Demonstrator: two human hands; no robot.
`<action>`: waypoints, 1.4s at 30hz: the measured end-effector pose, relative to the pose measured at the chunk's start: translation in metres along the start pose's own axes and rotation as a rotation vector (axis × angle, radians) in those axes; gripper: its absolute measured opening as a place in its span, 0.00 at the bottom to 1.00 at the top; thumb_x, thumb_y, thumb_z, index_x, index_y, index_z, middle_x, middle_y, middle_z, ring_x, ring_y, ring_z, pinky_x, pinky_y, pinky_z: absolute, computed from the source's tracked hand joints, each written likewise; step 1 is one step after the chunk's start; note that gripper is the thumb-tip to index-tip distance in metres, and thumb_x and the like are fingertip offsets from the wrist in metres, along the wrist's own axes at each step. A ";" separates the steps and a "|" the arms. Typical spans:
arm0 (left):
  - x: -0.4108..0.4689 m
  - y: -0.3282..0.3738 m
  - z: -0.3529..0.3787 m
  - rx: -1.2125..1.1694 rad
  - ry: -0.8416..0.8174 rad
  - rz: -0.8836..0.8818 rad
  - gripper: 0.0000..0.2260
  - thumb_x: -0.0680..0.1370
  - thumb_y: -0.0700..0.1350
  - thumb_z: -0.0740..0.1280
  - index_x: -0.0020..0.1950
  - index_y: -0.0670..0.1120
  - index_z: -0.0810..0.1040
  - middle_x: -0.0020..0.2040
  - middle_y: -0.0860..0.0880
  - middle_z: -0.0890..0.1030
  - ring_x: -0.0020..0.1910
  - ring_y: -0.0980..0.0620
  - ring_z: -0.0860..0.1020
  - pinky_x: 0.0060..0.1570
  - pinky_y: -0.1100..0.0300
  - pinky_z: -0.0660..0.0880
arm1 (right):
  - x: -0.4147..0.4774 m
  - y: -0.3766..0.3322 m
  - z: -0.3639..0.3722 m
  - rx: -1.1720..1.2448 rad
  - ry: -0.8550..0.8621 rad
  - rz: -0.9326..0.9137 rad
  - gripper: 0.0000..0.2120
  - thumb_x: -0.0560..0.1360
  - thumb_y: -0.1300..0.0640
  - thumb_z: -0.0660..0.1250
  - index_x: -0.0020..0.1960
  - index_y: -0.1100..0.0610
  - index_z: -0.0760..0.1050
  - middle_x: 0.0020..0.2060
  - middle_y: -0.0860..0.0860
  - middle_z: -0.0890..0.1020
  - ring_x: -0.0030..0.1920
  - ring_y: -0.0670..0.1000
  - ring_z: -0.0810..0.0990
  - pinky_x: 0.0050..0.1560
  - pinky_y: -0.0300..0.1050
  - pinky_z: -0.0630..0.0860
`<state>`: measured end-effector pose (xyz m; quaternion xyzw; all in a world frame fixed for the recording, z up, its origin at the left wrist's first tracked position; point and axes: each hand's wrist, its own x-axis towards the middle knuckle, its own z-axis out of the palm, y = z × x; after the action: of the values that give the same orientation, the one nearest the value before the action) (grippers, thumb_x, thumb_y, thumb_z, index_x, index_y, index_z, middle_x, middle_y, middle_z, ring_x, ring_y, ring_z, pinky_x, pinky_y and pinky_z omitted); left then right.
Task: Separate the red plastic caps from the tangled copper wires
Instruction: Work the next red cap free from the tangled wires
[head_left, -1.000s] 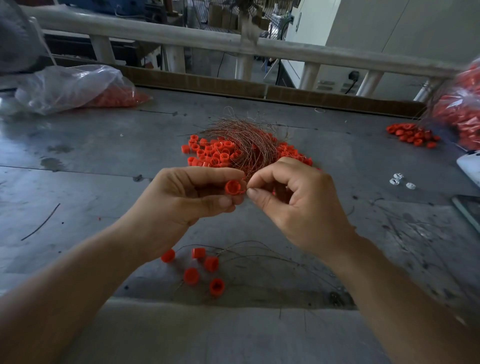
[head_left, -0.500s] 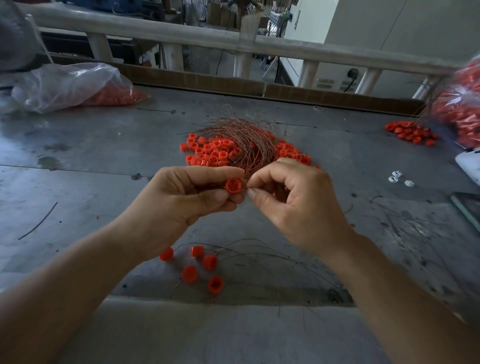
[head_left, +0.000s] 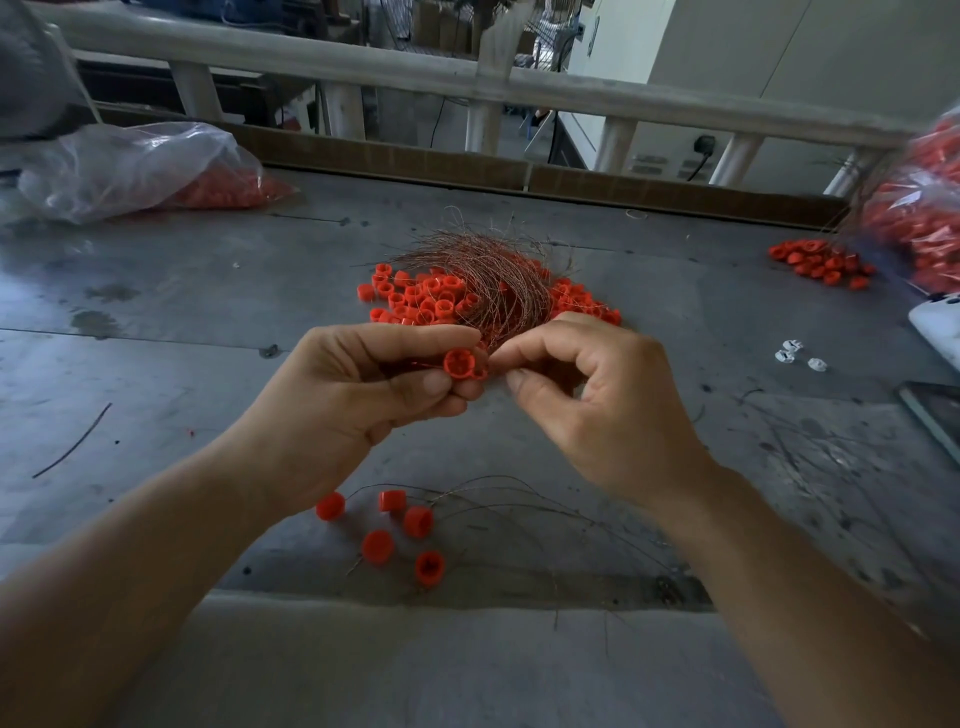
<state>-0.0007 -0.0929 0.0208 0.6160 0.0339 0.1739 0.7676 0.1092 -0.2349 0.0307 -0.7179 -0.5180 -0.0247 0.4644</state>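
**Head view**

- Grip: the left hand (head_left: 353, 410) pinches one red cap (head_left: 460, 362) between thumb and curled fingers, with the cap's open end towards the camera.
- The right hand (head_left: 597, 410) has curled fingers. Its forefinger and thumb tips sit close together, just right of the cap. Whether a wire lies between them cannot be told.
- Both hands are raised above the table (head_left: 156, 312), in the middle of the scene.
- Task material: the tangled copper wires (head_left: 488, 275) lie on a heap of red caps (head_left: 426, 301), just beyond the hands.
- Near side: five loose caps (head_left: 377, 546) and some thin loose wires (head_left: 519, 499) lie below the hands, close to the table's near edge.
- Left: bare tabletop with one dark wire scrap (head_left: 72, 441). A clear plastic bag (head_left: 135, 166) of caps lies at the far left corner.
- Right: a small cap pile (head_left: 821, 262) and three white pieces (head_left: 795, 356) lie well apart from the hands. A second bag (head_left: 924, 223) sits at the right edge.
- Far edge: a low board, with a pale railing (head_left: 519, 85) behind it.
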 end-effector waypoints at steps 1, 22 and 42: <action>0.000 0.000 0.000 -0.016 -0.004 0.005 0.13 0.60 0.40 0.70 0.43 0.47 0.85 0.40 0.46 0.85 0.38 0.53 0.83 0.39 0.67 0.78 | 0.000 0.000 0.000 0.047 0.000 0.013 0.07 0.70 0.67 0.68 0.43 0.56 0.80 0.34 0.43 0.77 0.36 0.41 0.76 0.36 0.28 0.70; -0.003 -0.003 -0.004 -0.126 -0.119 -0.114 0.11 0.61 0.39 0.72 0.43 0.44 0.85 0.41 0.44 0.84 0.41 0.50 0.83 0.39 0.65 0.78 | 0.014 0.023 -0.033 -0.007 0.070 0.300 0.11 0.70 0.48 0.68 0.33 0.53 0.73 0.22 0.45 0.78 0.21 0.41 0.72 0.24 0.31 0.68; -0.005 -0.005 -0.002 -0.103 -0.149 -0.158 0.17 0.58 0.46 0.78 0.45 0.44 0.85 0.43 0.42 0.84 0.43 0.49 0.83 0.40 0.65 0.78 | 0.020 0.060 0.013 -0.462 -0.049 0.234 0.01 0.71 0.58 0.70 0.42 0.54 0.80 0.34 0.41 0.69 0.35 0.41 0.68 0.34 0.33 0.60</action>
<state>-0.0048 -0.0936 0.0144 0.5824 0.0161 0.0683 0.8099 0.1587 -0.2135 -0.0046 -0.8604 -0.4230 -0.0709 0.2753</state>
